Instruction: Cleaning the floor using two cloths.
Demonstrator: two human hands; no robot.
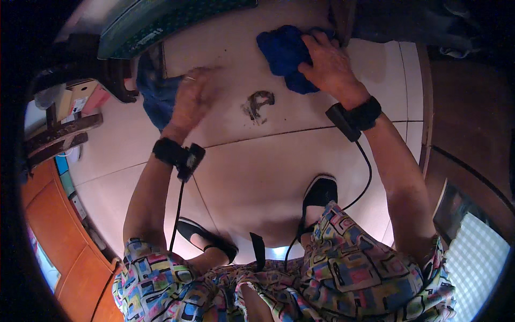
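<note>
A bright blue cloth (289,56) lies bunched on the tiled floor at the far right of centre. My right hand (331,67) has its fingers and thumb over the cloth's right side, gripping it. Over the floor to the left is my left hand (196,99), smeared by motion, so its finger pose is unclear. Just behind that hand, darker blue fabric (158,96) hangs or lies; I cannot tell which. Between my two hands a small dark clump of dirt or hair (258,107) sits on a pale tile. Each wrist wears a black strap with a small cabled device.
A green patterned box (161,27) stands at the far left. Dark wooden furniture legs (64,129) and cartons (80,99) are along the left, near an orange-brown cabinet (64,225). Dark brown furniture (466,134) borders the right side. My feet in black shoes (321,190) are on the floor.
</note>
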